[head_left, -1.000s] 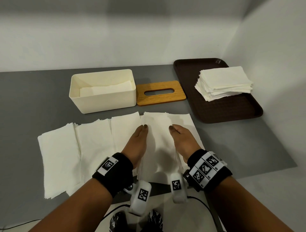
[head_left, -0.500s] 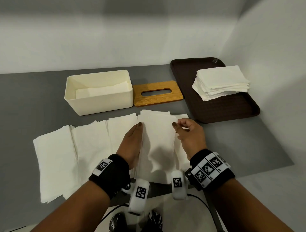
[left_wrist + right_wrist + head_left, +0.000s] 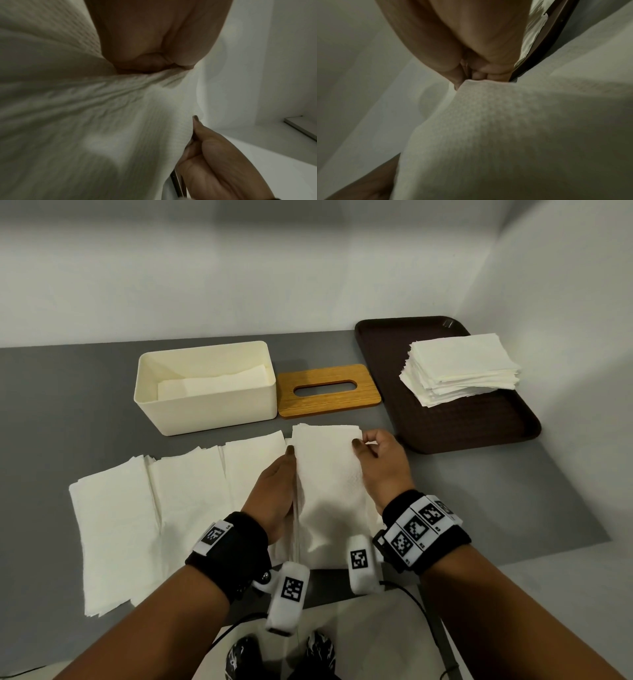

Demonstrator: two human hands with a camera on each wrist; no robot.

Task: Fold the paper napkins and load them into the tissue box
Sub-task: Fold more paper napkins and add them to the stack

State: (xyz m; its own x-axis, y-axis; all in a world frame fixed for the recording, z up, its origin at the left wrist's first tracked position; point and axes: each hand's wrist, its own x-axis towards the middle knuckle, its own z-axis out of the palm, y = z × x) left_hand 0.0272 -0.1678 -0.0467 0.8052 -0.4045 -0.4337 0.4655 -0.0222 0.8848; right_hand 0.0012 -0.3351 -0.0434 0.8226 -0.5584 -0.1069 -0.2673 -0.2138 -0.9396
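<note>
Here, soft dimpled rectangular napkin (image 3: 329,474), edges pinched between left hand (image 3: 274,491) and right hand (image 3: 383,470).

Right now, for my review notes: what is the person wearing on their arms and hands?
Both hands are bare, forearms without sleeves. The left hand has a black fabric wristband with one white square-code tag; the right hand's black wristband carries a white strip of several. A small white camera block with a code marker hangs under each wrist, with thin black cables.
</note>
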